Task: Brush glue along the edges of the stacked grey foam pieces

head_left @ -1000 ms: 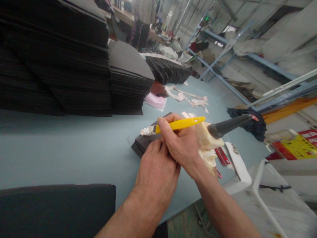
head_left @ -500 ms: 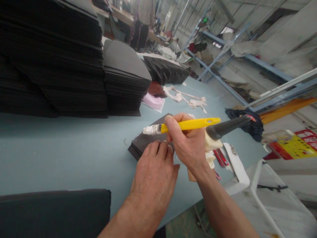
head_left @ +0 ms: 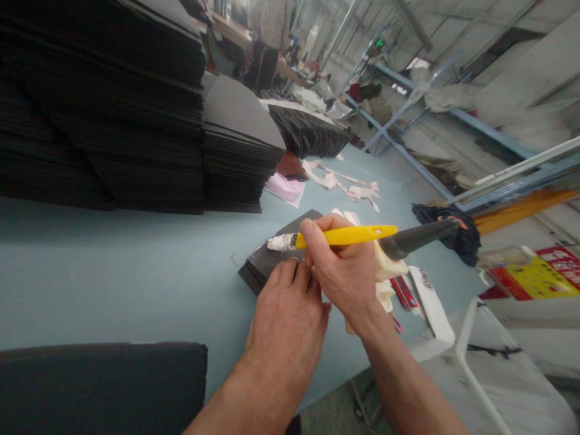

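My right hand (head_left: 344, 269) pinches a flat paintbrush (head_left: 351, 235) with a yellow handle. White paste coats its bristles, which are at the top of a small stack of dark grey sheets (head_left: 276, 248), close to its far left edge. A thin pale streak shows along that edge. My left hand (head_left: 285, 314) is closed over the near side of this stack, fingers together and pressing on the top sheet; its thumb is at the right. Behind my right hand, a dark tapered object (head_left: 417, 237) points to the right.
Tall piles of dark sheets (head_left: 149, 139) stand at the left and back of the pale blue table (head_left: 136, 278). Cream strips (head_left: 344, 181) and a pink piece (head_left: 287, 186) lie beyond the stack. A dark padded block (head_left: 99, 386) is at lower left. A person (head_left: 267, 36) stands behind.
The view has shifted slightly. The brush tip has moved a little along the stack's far left edge, towards me. My left hand stays on the stack.
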Demonstrator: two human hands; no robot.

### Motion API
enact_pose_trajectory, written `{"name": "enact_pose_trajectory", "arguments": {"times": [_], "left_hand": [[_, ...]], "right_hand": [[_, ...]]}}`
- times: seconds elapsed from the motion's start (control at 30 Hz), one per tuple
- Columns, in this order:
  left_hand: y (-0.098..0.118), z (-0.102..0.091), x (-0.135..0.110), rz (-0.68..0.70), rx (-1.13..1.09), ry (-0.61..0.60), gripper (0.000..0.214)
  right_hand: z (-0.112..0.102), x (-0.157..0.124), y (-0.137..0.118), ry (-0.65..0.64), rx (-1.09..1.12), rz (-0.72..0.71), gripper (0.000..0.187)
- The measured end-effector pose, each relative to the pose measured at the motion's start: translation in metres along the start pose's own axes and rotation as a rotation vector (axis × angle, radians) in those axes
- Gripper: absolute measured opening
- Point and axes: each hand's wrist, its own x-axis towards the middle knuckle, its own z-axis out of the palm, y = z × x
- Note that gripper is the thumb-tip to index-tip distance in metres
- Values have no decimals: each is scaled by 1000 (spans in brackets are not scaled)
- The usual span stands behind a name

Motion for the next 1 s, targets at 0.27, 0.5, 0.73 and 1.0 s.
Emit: {"name": "enact_pose_trajectory", "arguments": {"times": [0.27, 0.5, 0.73, 1.0], "left_hand": [[1, 17, -1, 15, 9, 201, 48], [1, 6, -1, 19, 29, 109, 47], [1, 4, -4, 11, 39, 66, 38], [3, -3, 0, -6, -6, 62, 30]], "right_hand": [[11, -13, -13, -86, 14, -25, 26], [4, -7, -1, -45, 72, 30, 18], [-13, -13, 4, -89, 187, -17, 17], [-27, -9, 16, -292, 278, -25, 15]]}}
